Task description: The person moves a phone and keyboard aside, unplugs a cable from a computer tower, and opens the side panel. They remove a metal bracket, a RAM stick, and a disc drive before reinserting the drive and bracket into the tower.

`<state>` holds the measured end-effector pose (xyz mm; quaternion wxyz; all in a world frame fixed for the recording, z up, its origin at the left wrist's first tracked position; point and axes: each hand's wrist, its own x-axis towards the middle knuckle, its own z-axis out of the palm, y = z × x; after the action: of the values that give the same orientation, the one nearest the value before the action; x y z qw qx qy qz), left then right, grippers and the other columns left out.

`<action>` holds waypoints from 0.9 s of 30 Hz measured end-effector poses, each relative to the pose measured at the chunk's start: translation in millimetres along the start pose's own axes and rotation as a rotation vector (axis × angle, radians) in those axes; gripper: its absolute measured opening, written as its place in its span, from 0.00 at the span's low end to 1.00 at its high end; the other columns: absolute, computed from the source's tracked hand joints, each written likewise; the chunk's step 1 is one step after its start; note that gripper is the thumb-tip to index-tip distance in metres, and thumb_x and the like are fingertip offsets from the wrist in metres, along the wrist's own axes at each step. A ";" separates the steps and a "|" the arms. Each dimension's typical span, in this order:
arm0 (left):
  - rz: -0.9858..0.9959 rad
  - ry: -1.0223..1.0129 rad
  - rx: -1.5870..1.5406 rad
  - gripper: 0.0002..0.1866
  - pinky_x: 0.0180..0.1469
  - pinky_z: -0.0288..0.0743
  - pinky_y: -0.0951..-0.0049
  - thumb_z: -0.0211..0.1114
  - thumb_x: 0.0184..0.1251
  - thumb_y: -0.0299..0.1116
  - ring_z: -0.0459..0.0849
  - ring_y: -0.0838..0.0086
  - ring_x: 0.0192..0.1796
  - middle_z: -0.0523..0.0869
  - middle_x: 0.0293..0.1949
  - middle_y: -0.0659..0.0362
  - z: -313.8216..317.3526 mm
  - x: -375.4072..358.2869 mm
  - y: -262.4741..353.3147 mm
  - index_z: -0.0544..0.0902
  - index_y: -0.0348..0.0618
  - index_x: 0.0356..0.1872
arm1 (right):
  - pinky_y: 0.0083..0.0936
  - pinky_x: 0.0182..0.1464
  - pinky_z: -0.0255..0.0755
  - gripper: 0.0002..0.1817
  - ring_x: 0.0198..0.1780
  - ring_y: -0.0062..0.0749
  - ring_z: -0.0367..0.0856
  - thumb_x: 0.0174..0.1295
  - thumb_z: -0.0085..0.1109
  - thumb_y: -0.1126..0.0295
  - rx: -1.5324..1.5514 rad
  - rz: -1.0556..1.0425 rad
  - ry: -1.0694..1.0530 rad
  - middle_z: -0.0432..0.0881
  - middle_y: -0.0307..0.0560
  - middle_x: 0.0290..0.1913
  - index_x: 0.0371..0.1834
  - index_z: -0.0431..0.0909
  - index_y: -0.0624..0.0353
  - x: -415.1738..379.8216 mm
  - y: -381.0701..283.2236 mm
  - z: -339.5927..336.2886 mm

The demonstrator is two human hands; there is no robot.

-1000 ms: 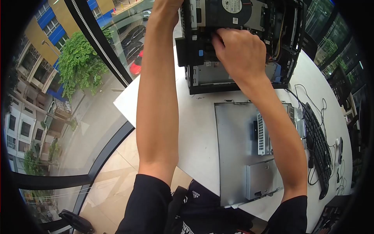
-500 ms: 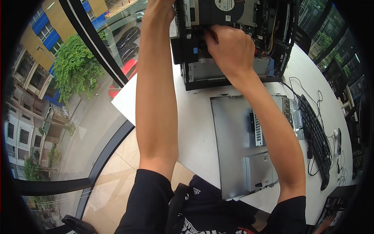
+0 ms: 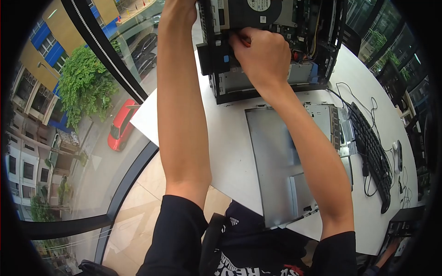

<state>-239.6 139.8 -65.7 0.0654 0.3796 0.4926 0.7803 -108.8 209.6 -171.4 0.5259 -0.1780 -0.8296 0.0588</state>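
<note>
An opened desktop computer case stands at the top of the view, its inside facing me, with a round blower fan and green circuit boards showing. My right hand is inside it below the fan, thumb and fingers pinched together. A thin orange cable-like piece shows between them; its ends are hidden. A black bracket with a blue tab sticks out left of that hand. My left hand is at the case's upper left side, mostly cut off by the frame edge, its fingers hidden.
A metal side panel lies on the white table, partly under my right forearm. Farther right are a black keyboard, loose cables and a small dark device. A large window borders the left side.
The view has shifted slightly. My right hand stays at the same spot in the case, and the orange piece now shows between its fingers. Outside, a red car has come further into view.
</note>
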 end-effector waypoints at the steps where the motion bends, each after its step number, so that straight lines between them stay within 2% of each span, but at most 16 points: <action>1: 0.034 -0.064 -0.015 0.58 0.60 0.76 0.69 0.78 0.50 0.48 0.82 0.61 0.58 0.77 0.62 0.36 -1.0 -5.4 4.3 0.58 0.20 0.74 | 0.39 0.42 0.75 0.14 0.23 0.50 0.83 0.61 0.69 0.62 0.000 0.018 -0.008 0.85 0.53 0.21 0.23 0.88 0.59 -0.7 -0.4 0.0; 4: 0.092 -0.172 -0.039 0.38 0.50 0.77 0.73 0.77 0.54 0.46 0.85 0.70 0.45 0.86 0.48 0.48 -3.4 -14.4 12.9 0.77 0.30 0.61 | 0.39 0.45 0.74 0.14 0.23 0.49 0.83 0.61 0.69 0.62 -0.010 0.042 0.028 0.85 0.52 0.20 0.23 0.88 0.59 -2.8 -1.9 4.4; 6: 0.069 -0.126 -0.020 0.24 0.44 0.76 0.75 0.76 0.57 0.44 0.84 0.75 0.37 0.88 0.39 0.57 -0.9 -2.6 7.0 0.85 0.39 0.50 | 0.39 0.46 0.73 0.13 0.23 0.48 0.83 0.61 0.70 0.62 -0.006 0.064 0.019 0.85 0.52 0.20 0.23 0.88 0.59 -4.0 -4.1 4.9; 7: 0.073 -0.142 -0.031 0.20 0.44 0.76 0.75 0.76 0.58 0.44 0.85 0.75 0.37 0.89 0.38 0.59 -2.6 -1.2 4.6 0.88 0.42 0.46 | 0.40 0.47 0.72 0.13 0.23 0.48 0.83 0.61 0.70 0.63 -0.004 0.075 0.015 0.85 0.52 0.20 0.23 0.88 0.59 -4.2 -5.8 4.6; 10: 0.028 -0.157 -0.028 0.18 0.44 0.75 0.76 0.76 0.59 0.45 0.84 0.76 0.37 0.89 0.37 0.60 -3.8 1.3 3.3 0.89 0.44 0.45 | 0.40 0.49 0.68 0.11 0.26 0.46 0.84 0.60 0.70 0.65 -0.015 0.123 0.054 0.86 0.51 0.23 0.24 0.89 0.59 -6.4 -13.7 6.4; 13: 0.037 -0.161 -0.022 0.18 0.42 0.75 0.75 0.76 0.60 0.45 0.85 0.76 0.36 0.90 0.37 0.61 -3.5 -0.6 4.9 0.89 0.43 0.45 | 0.39 0.51 0.66 0.09 0.30 0.44 0.85 0.60 0.71 0.67 -0.037 0.125 0.181 0.87 0.50 0.26 0.25 0.89 0.60 -11.0 -17.7 14.8; 16: 0.035 -0.139 0.008 0.18 0.40 0.76 0.75 0.76 0.60 0.45 0.85 0.76 0.35 0.90 0.36 0.61 -2.4 -5.0 10.9 0.89 0.43 0.44 | 0.38 0.48 0.67 0.10 0.27 0.45 0.82 0.59 0.72 0.65 -0.058 0.123 0.266 0.87 0.46 0.26 0.27 0.90 0.60 -13.3 -19.6 19.2; 19: 0.051 -0.103 0.056 0.18 0.40 0.76 0.76 0.76 0.60 0.45 0.85 0.76 0.35 0.90 0.36 0.61 -0.1 -7.8 13.7 0.89 0.44 0.44 | 0.37 0.54 0.66 0.09 0.33 0.43 0.85 0.58 0.71 0.68 -0.027 0.139 0.273 0.88 0.49 0.27 0.25 0.90 0.61 -14.3 -20.3 18.0; 25: 0.057 -0.204 0.014 0.18 0.41 0.76 0.75 0.77 0.59 0.45 0.86 0.76 0.35 0.90 0.36 0.61 -5.9 -8.8 17.0 0.89 0.44 0.44 | 0.34 0.54 0.67 0.09 0.27 0.43 0.83 0.56 0.72 0.67 0.211 0.361 0.163 0.86 0.48 0.19 0.23 0.90 0.59 -11.2 -31.7 6.2; 27: 0.036 -0.206 -0.010 0.18 0.41 0.77 0.75 0.78 0.60 0.44 0.86 0.76 0.35 0.91 0.36 0.61 -5.3 -6.0 19.2 0.89 0.43 0.44 | 0.34 0.54 0.68 0.09 0.25 0.42 0.82 0.57 0.72 0.67 0.202 0.319 0.197 0.85 0.47 0.18 0.23 0.90 0.59 -13.4 -28.4 7.2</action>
<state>-233.7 123.4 -54.4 0.1034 0.4664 0.4725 0.7406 -116.6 179.1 -177.9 0.6037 -0.2585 -0.7253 0.2066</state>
